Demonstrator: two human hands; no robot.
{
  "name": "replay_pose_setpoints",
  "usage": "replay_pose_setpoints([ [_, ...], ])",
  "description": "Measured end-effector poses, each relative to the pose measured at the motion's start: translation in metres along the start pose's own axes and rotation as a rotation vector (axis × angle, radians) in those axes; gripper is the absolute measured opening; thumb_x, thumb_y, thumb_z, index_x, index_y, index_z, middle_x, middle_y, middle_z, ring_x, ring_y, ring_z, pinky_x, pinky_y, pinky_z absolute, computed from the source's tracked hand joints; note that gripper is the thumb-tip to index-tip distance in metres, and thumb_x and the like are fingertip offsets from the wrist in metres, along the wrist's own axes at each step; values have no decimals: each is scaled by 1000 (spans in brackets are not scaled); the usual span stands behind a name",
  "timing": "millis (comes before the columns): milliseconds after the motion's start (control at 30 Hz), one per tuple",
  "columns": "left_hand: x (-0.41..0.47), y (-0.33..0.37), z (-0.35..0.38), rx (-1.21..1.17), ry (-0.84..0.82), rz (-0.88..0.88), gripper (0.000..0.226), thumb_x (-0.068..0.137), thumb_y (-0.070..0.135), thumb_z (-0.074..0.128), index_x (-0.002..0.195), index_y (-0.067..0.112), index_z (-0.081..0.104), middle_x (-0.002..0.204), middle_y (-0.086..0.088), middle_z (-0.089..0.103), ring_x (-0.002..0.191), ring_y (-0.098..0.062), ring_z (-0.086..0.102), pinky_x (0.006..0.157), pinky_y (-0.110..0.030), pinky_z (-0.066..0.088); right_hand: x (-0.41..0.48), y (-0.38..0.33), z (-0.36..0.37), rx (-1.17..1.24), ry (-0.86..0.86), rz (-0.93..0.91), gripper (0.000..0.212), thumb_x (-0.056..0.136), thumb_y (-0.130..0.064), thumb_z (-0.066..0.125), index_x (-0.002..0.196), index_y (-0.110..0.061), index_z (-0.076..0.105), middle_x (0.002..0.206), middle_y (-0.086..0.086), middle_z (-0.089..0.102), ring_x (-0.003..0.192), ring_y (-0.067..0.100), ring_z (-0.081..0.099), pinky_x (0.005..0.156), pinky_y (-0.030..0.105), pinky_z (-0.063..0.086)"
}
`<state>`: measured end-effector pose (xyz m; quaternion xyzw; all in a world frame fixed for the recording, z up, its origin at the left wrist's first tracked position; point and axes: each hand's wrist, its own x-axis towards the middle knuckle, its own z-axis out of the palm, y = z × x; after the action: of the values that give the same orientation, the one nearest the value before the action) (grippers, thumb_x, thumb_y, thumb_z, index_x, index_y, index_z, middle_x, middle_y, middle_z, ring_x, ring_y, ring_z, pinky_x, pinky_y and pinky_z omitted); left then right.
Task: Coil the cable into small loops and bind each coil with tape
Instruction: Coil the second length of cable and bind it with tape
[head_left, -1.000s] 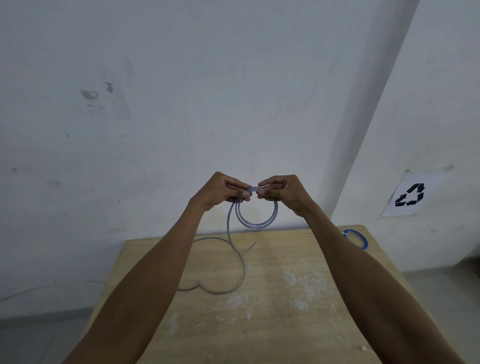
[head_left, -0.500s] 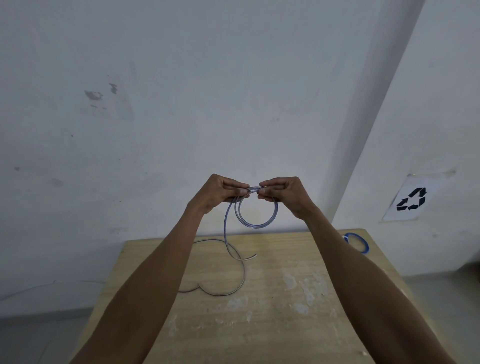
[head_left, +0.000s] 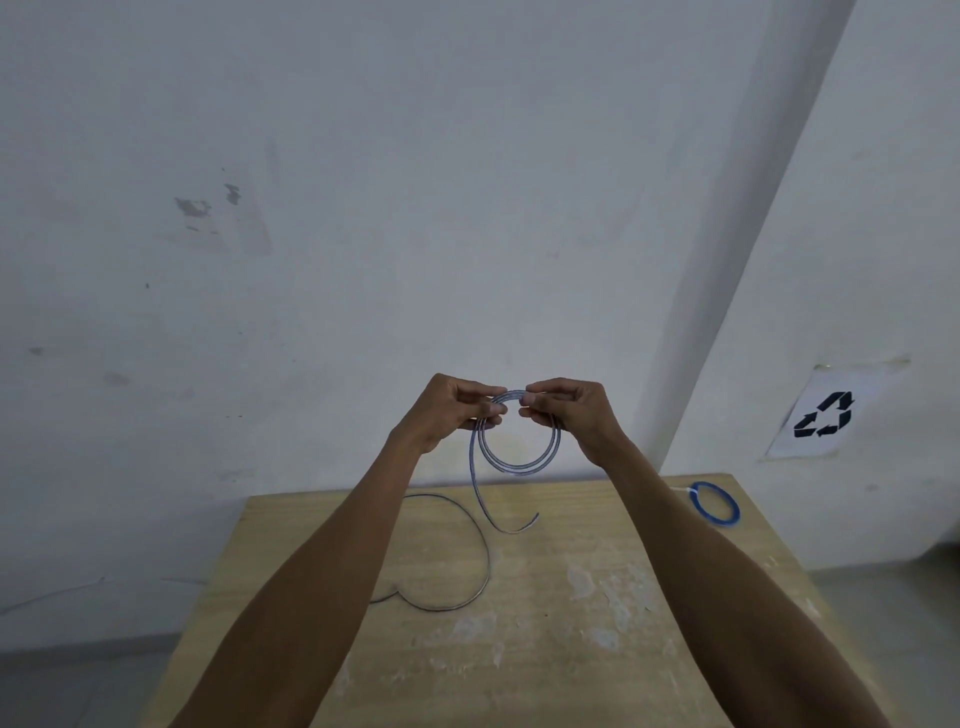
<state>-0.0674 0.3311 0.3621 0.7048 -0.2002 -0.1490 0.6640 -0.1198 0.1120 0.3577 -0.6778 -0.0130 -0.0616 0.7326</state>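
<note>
A pale wall (head_left: 467, 156) fills the far side, with a slanting column (head_left: 727, 260) to the right. The far edge of a wooden table (head_left: 571, 649) stands against this wall. The table's left and right edges widen toward the near side, with grey floor (head_left: 78, 691) beyond the left edge. Two bare forearms reach over the tabletop from the near side, and pale smears mark the wood between them. The left hand (head_left: 447, 410) and right hand (head_left: 571, 410) are raised above the far edge, close together but not touching. Each pinches the top of the cable (head_left: 519, 465) between thumb and curled fingers. The cable hangs there as a small coil of about two turns, in the air and apart from the wood. A tail drops from below the left hand to the table and hooks right to a free end. Another strand (head_left: 485, 561) curves across the table's left half and passes behind the left forearm; whether it joins the coil cannot be told. A blue ring (head_left: 714, 503) lies flat by the far right corner, close to the right edge. On the right wall is a recycling sign (head_left: 821, 415).
</note>
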Motion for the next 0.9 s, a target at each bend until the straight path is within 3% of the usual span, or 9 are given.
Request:
replay_pose_setpoints([
  [100, 1, 0, -2, 11, -1, -7, 33, 86, -4, 78, 118, -3, 73, 98, -21, 77, 85, -29, 72, 91, -42, 62, -1, -4, -8, -99, -72, 36, 25, 89, -4, 75, 114, 1, 73, 100, 21, 77, 94, 36, 76, 87, 39, 59],
  [200, 1, 1, -7, 28, -25, -29, 34, 85, -6, 77, 118, -1, 74, 104, -23, 77, 90, -31, 73, 92, -43, 61, -3, -9, -15, -154, -116, 29, 30, 89, -1, 74, 119, 1, 70, 101, 21, 77, 94, 36, 76, 82, 35, 61],
  [367, 0, 5, -13, 114, -63, -37, 35, 82, -4, 80, 115, 6, 76, 102, -19, 78, 95, -32, 76, 92, -43, 61, -2, -11, -19, -250, -129, 2, 28, 88, 1, 75, 116, 1, 71, 95, 22, 78, 82, 31, 76, 82, 38, 62],
  [500, 0, 7, -16, 122, -74, -34, 36, 82, -4, 80, 116, 6, 76, 103, -19, 78, 92, -28, 76, 91, -42, 61, 0, -11, -18, -313, -137, -11, 22, 91, 0, 71, 113, -1, 74, 95, 20, 77, 73, 21, 72, 76, 29, 60],
  [667, -3, 8, -17, 55, -53, -20, 31, 84, -1, 80, 115, 5, 77, 104, -23, 76, 88, -26, 75, 88, -39, 62, 1, -10, -12, -344, -90, -52, 22, 91, -6, 74, 113, -5, 76, 97, 16, 78, 78, 19, 71, 80, 30, 58],
  [733, -2, 6, -17, -14, 53, -4, 32, 84, 0, 80, 116, 1, 75, 101, -22, 77, 87, -28, 75, 89, -42, 62, 0, -7, -10, -318, -6, -53, 23, 91, -16, 76, 112, -7, 76, 96, 13, 78, 82, 16, 71, 82, 34, 59],
  [800, 2, 2, -18, -129, 223, 16, 34, 83, -2, 80, 117, -2, 74, 98, -21, 78, 86, -30, 76, 92, -47, 61, 0, 1, -8, -311, 221, -14, 27, 91, -31, 76, 111, -13, 77, 98, 5, 77, 89, 16, 71, 89, 41, 59],
  [867, 6, 0, -18, -237, 375, 41, 35, 83, -3, 80, 117, -3, 73, 94, -19, 77, 81, -27, 76, 89, -44, 61, -2, 12, -7, -473, 496, 124, 36, 92, -39, 71, 117, -12, 73, 112, 6, 75, 108, 24, 68, 99, 39, 51],
  [900, 7, 0, -18, -274, 430, 50, 35, 84, -3, 80, 118, -3, 72, 93, -18, 77, 79, -25, 76, 85, -41, 61, -4, 19, -5, -554, 545, 259, 45, 93, -38, 70, 125, -7, 68, 125, 11, 70, 120, 30, 62, 103, 38, 47],
])
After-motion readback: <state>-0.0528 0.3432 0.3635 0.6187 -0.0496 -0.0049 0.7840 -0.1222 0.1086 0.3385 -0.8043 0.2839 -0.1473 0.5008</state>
